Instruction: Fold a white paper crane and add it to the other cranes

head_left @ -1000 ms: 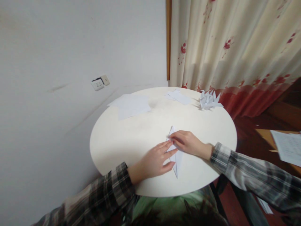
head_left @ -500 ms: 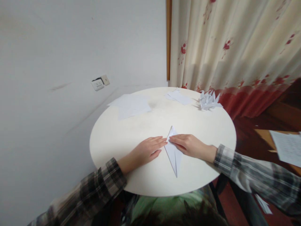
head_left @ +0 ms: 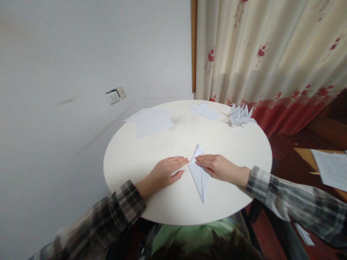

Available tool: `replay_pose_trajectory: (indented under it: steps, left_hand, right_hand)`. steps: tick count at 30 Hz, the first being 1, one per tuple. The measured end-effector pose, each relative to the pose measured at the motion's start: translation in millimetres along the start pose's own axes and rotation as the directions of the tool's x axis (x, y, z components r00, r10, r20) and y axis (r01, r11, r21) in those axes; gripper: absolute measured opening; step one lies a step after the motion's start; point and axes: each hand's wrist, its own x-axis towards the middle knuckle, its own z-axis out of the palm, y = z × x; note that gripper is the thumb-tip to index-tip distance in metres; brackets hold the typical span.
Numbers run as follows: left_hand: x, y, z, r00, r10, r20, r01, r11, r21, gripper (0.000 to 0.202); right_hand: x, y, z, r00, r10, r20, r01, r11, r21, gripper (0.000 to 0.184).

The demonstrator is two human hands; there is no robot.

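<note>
A white folded paper [head_left: 200, 177], shaped like a long kite with a lengthwise slit in its lower half, lies on the round table in front of me. My right hand [head_left: 214, 164] holds it down from the right, fingertips pressing on its upper middle and covering part of the right side. Just off the paper's left corner is my left hand [head_left: 170, 169], its fingers stretched out and thumb apart, with nothing held. A small gap separates those fingertips from the paper.
The white table [head_left: 127, 159] carries large paper sheets [head_left: 151, 121] at the back left, smaller paper pieces [head_left: 206, 111] at the back, and a cluster of folded paper cranes [head_left: 240, 115] at the back right. A wall socket [head_left: 112, 96] is on the left.
My left hand has slid slightly left, away from the paper's left edge, uncovering its corner. My right hand and the folded paper stay in place.
</note>
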Motion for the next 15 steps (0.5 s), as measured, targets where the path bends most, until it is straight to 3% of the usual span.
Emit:
replay_pose_trajectory:
  steps: [5, 15]
  left_hand:
    - [1, 3, -2.5, 0.993, 0.115, 0.03, -0.116, 0.993, 0.023, 0.029]
    - [6, 11, -6.4, 0.985, 0.158, 0.071, -0.158, 0.987, -0.013, 0.029]
  right_hand:
    - [-1, 1, 3, 1.0, -0.017, -0.018, 0.017, 1.0, -0.003, 0.03]
    - [0, -2, 5, 0.999, 0.022, -0.039, -0.025, 0.997, -0.07, 0.029]
